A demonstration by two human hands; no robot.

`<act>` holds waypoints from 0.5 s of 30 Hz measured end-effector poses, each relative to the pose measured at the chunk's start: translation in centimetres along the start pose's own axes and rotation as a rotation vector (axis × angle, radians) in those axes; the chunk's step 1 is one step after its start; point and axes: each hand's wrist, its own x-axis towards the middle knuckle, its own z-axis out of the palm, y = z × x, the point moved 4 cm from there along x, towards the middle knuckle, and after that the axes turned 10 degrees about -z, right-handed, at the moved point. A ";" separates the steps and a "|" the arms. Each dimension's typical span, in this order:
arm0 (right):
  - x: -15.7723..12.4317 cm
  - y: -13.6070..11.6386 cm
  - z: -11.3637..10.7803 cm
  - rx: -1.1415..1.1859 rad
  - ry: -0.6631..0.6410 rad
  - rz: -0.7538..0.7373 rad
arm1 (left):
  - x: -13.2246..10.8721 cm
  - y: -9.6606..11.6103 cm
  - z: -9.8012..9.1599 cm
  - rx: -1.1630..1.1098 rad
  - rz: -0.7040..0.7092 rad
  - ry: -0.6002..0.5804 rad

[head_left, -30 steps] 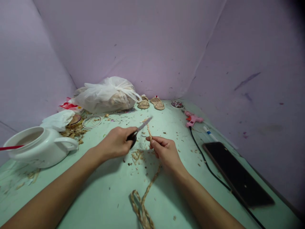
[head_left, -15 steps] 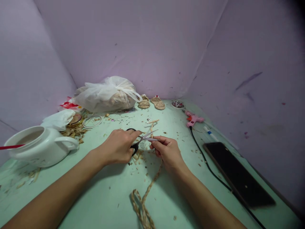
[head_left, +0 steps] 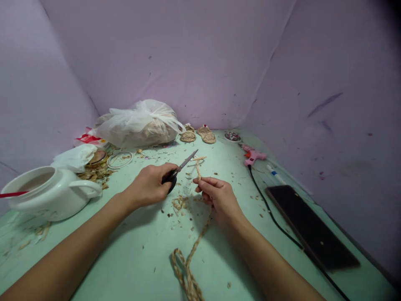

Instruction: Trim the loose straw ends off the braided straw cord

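My left hand (head_left: 151, 184) is closed around the black handles of a pair of scissors (head_left: 184, 162), whose blades are together and point up and to the right. In a pinch between thumb and fingers, my right hand (head_left: 217, 194) holds a braided straw cord (head_left: 205, 228). A short end of the cord sticks up past the fingertips. From below the hand, the rest runs down to a folded loop at the table's near edge. Straw scraps (head_left: 180, 203) lie on the table between my hands.
A white pot (head_left: 59, 200) with a handle stands at left. Behind it are a metal ring (head_left: 120, 159) and a stuffed plastic bag (head_left: 138, 125). Small woven slippers (head_left: 206, 136) sit at the back. On the right are a pink glue gun (head_left: 254, 156), its black cable, a marker (head_left: 275, 173) and a phone (head_left: 310, 225).
The scissors have moved left, away from the cord and my right hand, and their blades have gone from spread to closed. My right hand keeps its pinch on the cord.
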 end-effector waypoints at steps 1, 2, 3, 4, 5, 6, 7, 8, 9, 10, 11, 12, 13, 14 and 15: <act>0.0 0.2 0.1 0.099 -0.014 0.085 | 0.0 -0.1 -0.1 -0.015 -0.014 0.016; 0.0 0.5 0.2 0.211 -0.041 0.195 | 0.0 -0.1 -0.1 -0.019 -0.027 0.027; -0.2 0.8 0.4 0.325 -0.081 0.321 | 0.0 -0.1 -0.1 -0.014 -0.038 0.035; -0.4 1.0 0.6 0.428 -0.128 0.446 | 0.0 -0.1 -0.1 -0.004 -0.046 0.042; -0.6 1.1 0.9 0.514 -0.172 0.552 | 0.0 -0.1 -0.1 0.008 -0.053 0.048; -0.7 1.2 1.0 0.577 -0.204 0.627 | 0.0 -0.1 -0.1 0.020 -0.057 0.053; -0.8 1.3 1.1 0.620 -0.219 0.670 | 0.0 -0.1 -0.1 0.030 -0.061 0.058; -0.9 1.3 1.2 0.642 -0.219 0.688 | 0.1 -0.2 -0.1 0.039 -0.065 0.063; -0.9 1.3 1.1 0.645 -0.201 0.685 | 0.1 -0.2 -0.2 0.047 -0.070 0.070; -0.8 1.4 1.0 0.629 -0.175 0.665 | 0.1 -0.3 -0.2 0.058 -0.074 0.075; -0.7 1.4 0.9 0.599 -0.145 0.630 | 0.0 -0.3 -0.3 0.073 -0.074 0.078; -0.6 1.4 0.8 0.560 -0.115 0.583 | 0.0 -0.3 -0.3 0.093 -0.067 0.076; -0.4 1.4 0.7 0.517 -0.084 0.527 | -0.1 -0.1 -0.4 0.116 -0.052 0.066; -0.3 1.3 0.5 0.474 -0.051 0.467 | -0.1 0.0 -0.4 0.140 -0.033 0.047; -0.1 1.2 0.4 0.433 -0.021 0.408 | -0.2 0.2 -0.3 0.161 -0.010 0.025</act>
